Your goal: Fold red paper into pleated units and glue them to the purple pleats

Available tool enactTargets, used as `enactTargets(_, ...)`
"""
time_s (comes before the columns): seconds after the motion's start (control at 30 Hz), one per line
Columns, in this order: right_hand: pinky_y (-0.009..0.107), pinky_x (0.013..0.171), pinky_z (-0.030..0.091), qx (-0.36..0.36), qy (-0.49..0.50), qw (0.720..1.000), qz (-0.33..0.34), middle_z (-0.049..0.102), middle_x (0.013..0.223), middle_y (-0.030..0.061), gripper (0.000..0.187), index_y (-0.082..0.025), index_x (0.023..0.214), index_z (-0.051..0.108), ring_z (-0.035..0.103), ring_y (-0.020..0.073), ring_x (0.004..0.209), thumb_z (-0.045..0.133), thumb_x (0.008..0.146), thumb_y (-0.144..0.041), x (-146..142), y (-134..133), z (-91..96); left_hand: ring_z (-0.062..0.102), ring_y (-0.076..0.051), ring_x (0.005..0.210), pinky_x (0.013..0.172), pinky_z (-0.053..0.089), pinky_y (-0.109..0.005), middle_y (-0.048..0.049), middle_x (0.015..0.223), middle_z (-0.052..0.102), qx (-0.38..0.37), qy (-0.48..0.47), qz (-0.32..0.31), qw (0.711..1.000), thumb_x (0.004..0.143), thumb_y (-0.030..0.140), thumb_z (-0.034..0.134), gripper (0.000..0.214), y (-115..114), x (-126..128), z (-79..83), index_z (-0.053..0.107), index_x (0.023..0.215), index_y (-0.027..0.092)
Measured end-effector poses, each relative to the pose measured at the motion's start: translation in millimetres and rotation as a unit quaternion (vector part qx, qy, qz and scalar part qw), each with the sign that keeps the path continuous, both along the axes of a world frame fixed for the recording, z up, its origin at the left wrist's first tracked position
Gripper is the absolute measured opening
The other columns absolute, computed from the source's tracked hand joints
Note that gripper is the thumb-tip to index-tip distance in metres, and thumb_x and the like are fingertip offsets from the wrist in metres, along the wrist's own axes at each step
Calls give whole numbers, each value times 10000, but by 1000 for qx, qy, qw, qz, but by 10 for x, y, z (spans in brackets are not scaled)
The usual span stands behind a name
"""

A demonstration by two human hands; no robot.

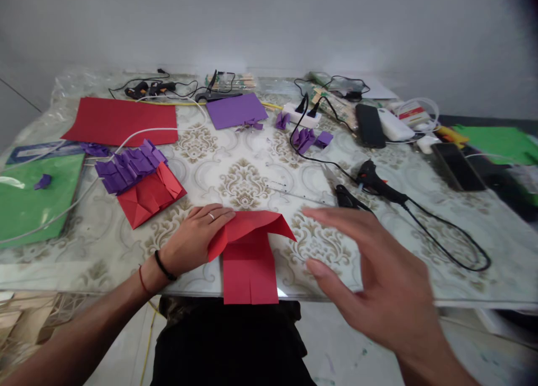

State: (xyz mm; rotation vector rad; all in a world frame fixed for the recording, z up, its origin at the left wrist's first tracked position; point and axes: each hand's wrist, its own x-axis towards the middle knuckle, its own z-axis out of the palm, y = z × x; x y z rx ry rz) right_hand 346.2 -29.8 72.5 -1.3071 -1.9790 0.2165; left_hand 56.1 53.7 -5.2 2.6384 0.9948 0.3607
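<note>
At the table's front edge lies a piece of red paper (250,265), its upper part folded over and its right corner lifted. Two slits or creases mark its lower end, which juts past the edge. My left hand (197,237), with a ring and a black wristband, grips the paper's upper left side; its thumb is hidden. Off to the right, my right hand (378,274) hovers with thumb and fingers spread, holding nothing. Beyond my left hand sits a folded red paper piece (153,198) with a row of pleated purple paper (131,166) along its back.
A glue gun (380,184) with a looping black cord, scissors (347,194) and a clear ruler (298,195) lie right of centre. Red sheet (126,120), purple sheet (237,110) and green paper (46,195) are farther back and left. A power strip (301,116) and phones (370,126) stand behind.
</note>
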Motion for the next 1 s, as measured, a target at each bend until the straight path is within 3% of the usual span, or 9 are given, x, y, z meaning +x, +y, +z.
enactTargets(0.1,510,1116,581,-118,-63,990,31,595,1566,101,686,-301,1604,459,610,318,1406,716,974,-389,68,216,-117,531,-315,1465,1166,463,-550,-106,1543,621,-5,0,-6,1000,890,70,543,728,15,-34,-26,454,1588,256)
enactTargets(0.17,494,1130,573,-147,-68,985,53,602,1566,82,648,-310,1612,452,614,289,1407,670,1003,-354,57,299,-304,519,-319,1477,1178,452,-558,-112,1559,606,-10,-1,-14,1000,898,79,546,734,27,-54,-33,438,1603,251)
enactTargets(0.3,473,1137,567,-109,-51,989,84,661,1501,91,507,-291,1562,538,648,245,1367,542,1062,-206,40,326,-628,483,-321,1509,1208,418,-547,-125,1588,575,-19,8,-42,999,960,137,532,694,55,-96,-6,402,1635,230)
enactTargets(0.5,500,1207,505,-100,-120,975,156,553,1626,84,668,-267,1598,505,521,241,1502,575,967,-58,145,316,-856,411,-318,1561,1234,369,-520,-108,1657,502,1,35,-83,996,955,122,538,770,91,-174,-1,324,1681,262)
enactTargets(0.73,515,1275,409,-79,-243,948,189,449,1700,55,901,-252,1637,445,337,231,1612,493,806,90,242,324,-964,309,-344,1622,1246,339,-520,-122,1728,394,0,80,-103,991,878,159,633,903,93,-228,-32,269,1699,247)
enactTargets(0.9,541,1293,367,-89,-288,933,196,440,1702,87,809,-199,1596,497,313,250,1622,516,830,62,246,335,-900,278,-337,1638,1280,311,-549,-107,1742,367,-35,72,-148,986,865,143,566,903,157,-331,109,252,1705,243)
enactTargets(1.0,561,1306,336,-110,-272,933,209,419,1711,102,789,-184,1601,489,288,265,1630,562,837,1,236,320,-801,311,-331,1627,1298,306,-554,-82,1741,371,-64,60,-181,980,777,124,565,1004,203,-416,227,233,1714,267)
